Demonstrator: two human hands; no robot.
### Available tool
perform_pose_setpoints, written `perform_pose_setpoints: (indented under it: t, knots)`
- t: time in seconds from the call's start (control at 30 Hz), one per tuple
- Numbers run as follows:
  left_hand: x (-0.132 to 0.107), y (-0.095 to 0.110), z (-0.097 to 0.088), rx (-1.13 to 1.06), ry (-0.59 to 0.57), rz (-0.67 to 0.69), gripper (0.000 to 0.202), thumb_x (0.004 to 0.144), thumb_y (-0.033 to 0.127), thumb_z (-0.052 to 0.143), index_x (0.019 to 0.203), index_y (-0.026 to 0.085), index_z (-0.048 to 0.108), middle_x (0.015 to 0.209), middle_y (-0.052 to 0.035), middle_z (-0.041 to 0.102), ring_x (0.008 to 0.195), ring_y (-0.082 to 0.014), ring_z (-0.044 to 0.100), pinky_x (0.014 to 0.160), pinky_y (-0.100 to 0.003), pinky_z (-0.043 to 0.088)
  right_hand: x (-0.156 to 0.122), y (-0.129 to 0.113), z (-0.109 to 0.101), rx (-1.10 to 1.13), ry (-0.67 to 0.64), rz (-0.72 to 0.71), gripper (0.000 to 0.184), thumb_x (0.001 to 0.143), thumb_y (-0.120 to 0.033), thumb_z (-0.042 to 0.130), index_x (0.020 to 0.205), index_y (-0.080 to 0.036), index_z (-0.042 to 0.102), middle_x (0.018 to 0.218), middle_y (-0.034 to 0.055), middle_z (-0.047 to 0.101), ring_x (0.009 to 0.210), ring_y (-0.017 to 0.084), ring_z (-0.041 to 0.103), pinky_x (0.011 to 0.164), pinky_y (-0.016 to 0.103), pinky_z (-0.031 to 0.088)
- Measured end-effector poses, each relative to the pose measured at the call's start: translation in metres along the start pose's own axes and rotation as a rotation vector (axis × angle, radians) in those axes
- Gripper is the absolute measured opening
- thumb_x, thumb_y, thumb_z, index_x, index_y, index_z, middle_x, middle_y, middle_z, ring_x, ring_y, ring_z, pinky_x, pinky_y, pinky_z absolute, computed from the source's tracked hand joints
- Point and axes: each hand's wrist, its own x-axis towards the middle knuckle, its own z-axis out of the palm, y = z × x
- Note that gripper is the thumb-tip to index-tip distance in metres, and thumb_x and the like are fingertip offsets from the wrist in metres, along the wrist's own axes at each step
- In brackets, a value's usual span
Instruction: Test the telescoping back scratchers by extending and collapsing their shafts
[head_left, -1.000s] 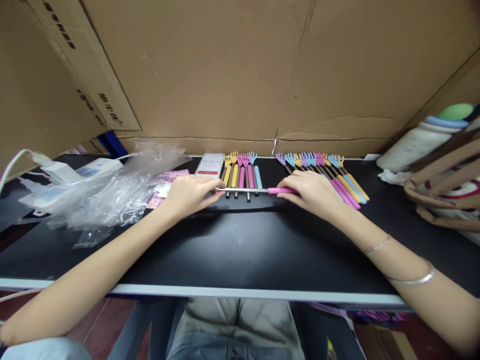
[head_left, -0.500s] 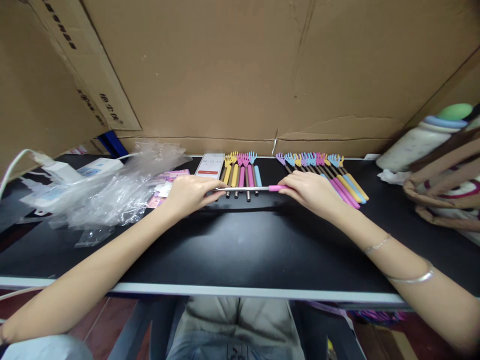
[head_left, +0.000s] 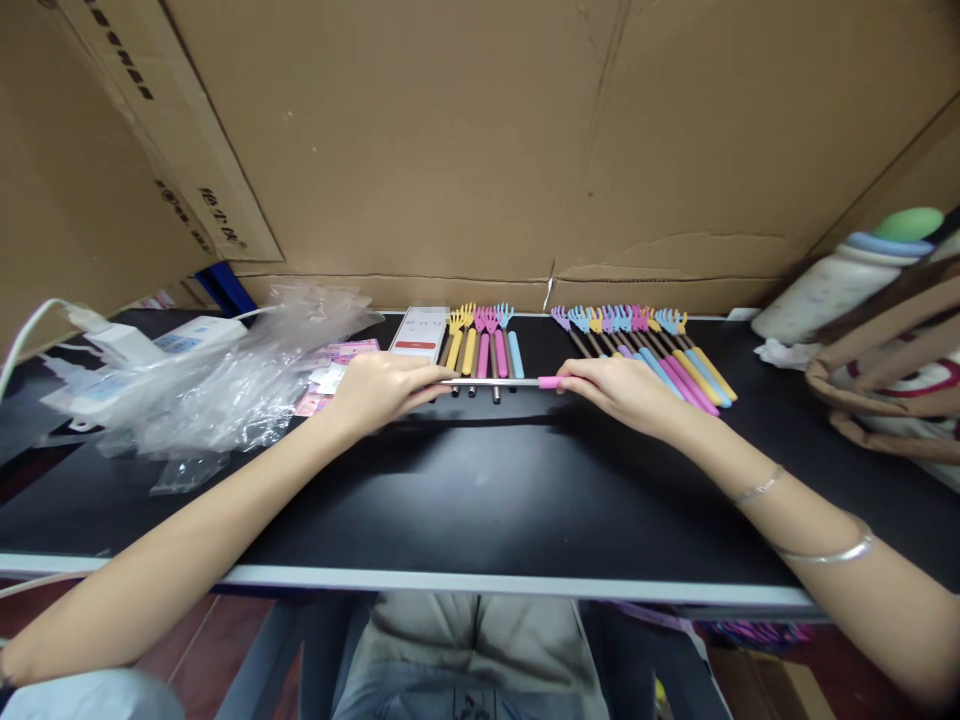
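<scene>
A back scratcher [head_left: 499,382] with a metal rod and a pink grip stretches level between my hands, above the black table. My left hand [head_left: 381,392] pinches the rod's left end, and whatever lies inside those fingers is hidden. Around the pink grip, at the other end, the fingers of my right hand [head_left: 616,390] are closed. Just behind the rod lies a small group of back scratchers [head_left: 470,352] with yellow, pink and blue claw heads. A longer row of colourful back scratchers [head_left: 686,372] lies beyond my right hand, partly covered by it.
Clear plastic bags [head_left: 225,395] and a white power strip [head_left: 112,390] lie at the left. A phone [head_left: 417,332] showing a timer rests by the cardboard wall [head_left: 450,150]. At the right are a white bottle [head_left: 829,285] and a brown-handled bag [head_left: 847,385].
Both hands stay nearly in place with the back scratcher between them. The rod has shifted very slightly downward, and the right forearm has moved a touch to the right.
</scene>
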Motion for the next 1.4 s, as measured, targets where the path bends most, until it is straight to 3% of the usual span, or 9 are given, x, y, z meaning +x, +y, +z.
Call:
perform_pose_setpoints:
  t: [0.13, 0.33, 0.7, 0.93, 1.1, 1.27, 1.4]
  knots:
    - [0.000, 0.000, -0.001, 0.014, -0.020, 0.011, 0.027, 0.093, 0.041, 0.048, 0.094, 0.027, 0.072, 0.070, 0.0017, 0.071, 0.063, -0.0114, 0.065, 0.052, -0.022, 0.038, 0.000, 0.000, -0.005, 0.119, -0.124, 0.050, 0.040, 0.094, -0.043, 0.033, 0.082, -0.022, 0.064, 0.077, 0.0016, 0.067, 0.068, 0.015, 0.059, 0.064, 0.026, 0.037]
    - [0.003, 0.005, -0.004, 0.043, 0.036, 0.089, 0.027, 0.093, 0.039, 0.049, 0.092, 0.025, 0.071, 0.065, 0.0009, 0.068, 0.060, -0.0111, 0.061, 0.054, -0.022, 0.039, -0.001, 0.000, -0.010, 0.319, -0.313, 0.035, 0.047, 0.093, -0.050, 0.031, 0.081, -0.018, 0.064, 0.082, 0.0039, 0.065, 0.072, 0.016, 0.057, 0.068, 0.027, 0.039]
    - [0.005, 0.010, -0.009, 0.060, 0.012, 0.078, 0.026, 0.094, 0.038, 0.046, 0.090, 0.026, 0.070, 0.065, 0.0012, 0.066, 0.061, -0.0108, 0.059, 0.053, -0.023, 0.037, -0.002, -0.002, -0.016, 0.392, -0.379, 0.010, 0.052, 0.093, -0.055, 0.028, 0.079, -0.017, 0.061, 0.079, 0.0043, 0.062, 0.066, 0.014, 0.054, 0.064, 0.027, 0.040]
    - [0.004, 0.005, -0.005, 0.096, -0.009, 0.112, 0.034, 0.097, 0.040, 0.041, 0.087, 0.023, 0.069, 0.066, 0.0004, 0.067, 0.062, -0.0110, 0.060, 0.054, -0.023, 0.037, 0.001, -0.003, -0.006, 0.178, -0.232, 0.040, 0.047, 0.094, -0.048, 0.029, 0.077, -0.019, 0.062, 0.076, 0.0029, 0.065, 0.066, 0.015, 0.057, 0.063, 0.026, 0.038]
    - [0.001, 0.002, -0.002, 0.049, -0.057, 0.057, 0.038, 0.098, 0.042, 0.036, 0.096, 0.023, 0.069, 0.069, -0.0006, 0.067, 0.063, -0.0118, 0.061, 0.053, -0.022, 0.037, 0.001, -0.002, 0.000, 0.018, -0.090, 0.034, 0.045, 0.094, -0.050, 0.031, 0.081, -0.023, 0.064, 0.071, 0.0008, 0.068, 0.057, 0.014, 0.057, 0.059, 0.025, 0.035]
    - [-0.002, 0.000, 0.002, -0.075, -0.148, -0.028, 0.045, 0.098, 0.047, 0.030, 0.096, 0.023, 0.068, 0.084, -0.0023, 0.072, 0.075, -0.0138, 0.066, 0.059, -0.021, 0.041, 0.000, -0.001, 0.004, -0.119, 0.015, -0.009, 0.053, 0.094, -0.058, 0.026, 0.088, -0.023, 0.066, 0.072, 0.0024, 0.070, 0.062, 0.017, 0.062, 0.057, 0.025, 0.034]
    - [-0.001, 0.001, 0.001, -0.306, -0.295, -0.206, 0.042, 0.097, 0.048, 0.033, 0.102, 0.025, 0.067, 0.085, -0.0006, 0.072, 0.074, -0.0148, 0.066, 0.061, -0.021, 0.041, 0.000, -0.001, 0.006, -0.254, 0.155, -0.047, 0.056, 0.094, -0.058, 0.024, 0.087, -0.022, 0.066, 0.070, 0.0037, 0.070, 0.060, 0.016, 0.062, 0.055, 0.026, 0.033]
